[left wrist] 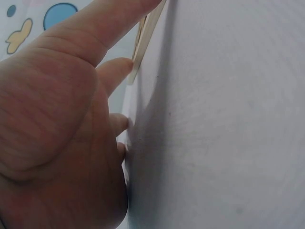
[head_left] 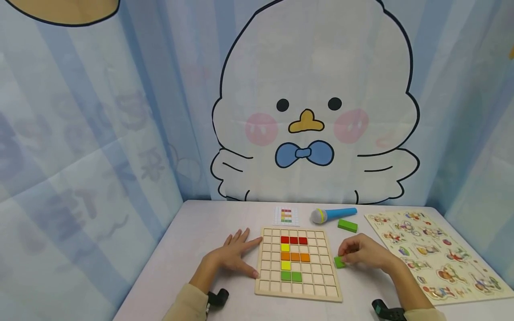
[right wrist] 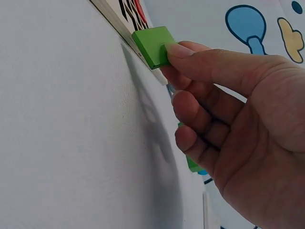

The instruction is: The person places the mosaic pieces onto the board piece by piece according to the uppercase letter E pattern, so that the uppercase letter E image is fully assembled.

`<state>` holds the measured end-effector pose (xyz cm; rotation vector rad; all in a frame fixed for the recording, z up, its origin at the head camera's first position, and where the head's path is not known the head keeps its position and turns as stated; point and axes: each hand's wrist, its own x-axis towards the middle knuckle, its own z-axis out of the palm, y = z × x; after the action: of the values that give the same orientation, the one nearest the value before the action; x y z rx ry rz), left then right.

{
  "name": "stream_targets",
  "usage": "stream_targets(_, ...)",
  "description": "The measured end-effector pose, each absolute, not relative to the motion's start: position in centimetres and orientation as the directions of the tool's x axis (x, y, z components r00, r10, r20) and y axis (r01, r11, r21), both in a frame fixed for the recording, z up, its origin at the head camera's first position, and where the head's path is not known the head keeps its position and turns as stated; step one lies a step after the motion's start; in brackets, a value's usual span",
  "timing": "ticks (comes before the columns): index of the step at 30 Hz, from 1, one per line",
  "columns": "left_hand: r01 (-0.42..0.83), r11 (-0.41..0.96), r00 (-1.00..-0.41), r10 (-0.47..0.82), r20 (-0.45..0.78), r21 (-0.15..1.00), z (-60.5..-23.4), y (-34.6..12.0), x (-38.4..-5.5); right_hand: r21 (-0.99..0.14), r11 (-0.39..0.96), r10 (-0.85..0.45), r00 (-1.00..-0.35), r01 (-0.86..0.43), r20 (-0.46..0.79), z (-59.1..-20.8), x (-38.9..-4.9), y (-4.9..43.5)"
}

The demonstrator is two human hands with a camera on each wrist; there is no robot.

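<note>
A wooden grid board [head_left: 271, 263] lies on the table with red, yellow, orange and green square tiles in some cells. Two green tiles [head_left: 291, 276] sit side by side in a lower row. My left hand [head_left: 234, 254] rests at the board's left edge, fingers spread, thumb and index fingertip right at the rim. Just off the board's right edge, my right hand [head_left: 363, 253] pinches a green tile [right wrist: 153, 45] between thumb and index finger, the other fingers curled loosely. A green block [head_left: 347, 225] lies beyond the right hand.
Behind the board lies a small pattern card [head_left: 286, 216] showing coloured squares. A blue toy microphone [head_left: 335, 214] is to the card's right. A wooden picture puzzle board [head_left: 437, 254] covers the table's right side. A curtain with a cartoon bird [head_left: 313, 58] hangs behind.
</note>
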<state>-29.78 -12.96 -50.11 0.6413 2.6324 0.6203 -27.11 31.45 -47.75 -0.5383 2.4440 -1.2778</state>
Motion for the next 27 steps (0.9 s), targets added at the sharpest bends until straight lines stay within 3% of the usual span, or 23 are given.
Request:
stream_targets(16, 0.336, 0.803, -0.836, 0.495, -0.236, 0.493, -49.6, -12.9, -29.5, -0.893, 0.39, -0.502, -0.865, -0.225, -0.002, -47.1, -27.0, 29.0)
stream_targets(27, 0.341, 0.803, -0.836, 0.497, -0.232, 0.489, -49.5, -12.8, -29.4, -0.888, 0.38, -0.526, -0.85, -0.259, 0.023, -46.9, -26.5, 26.2)
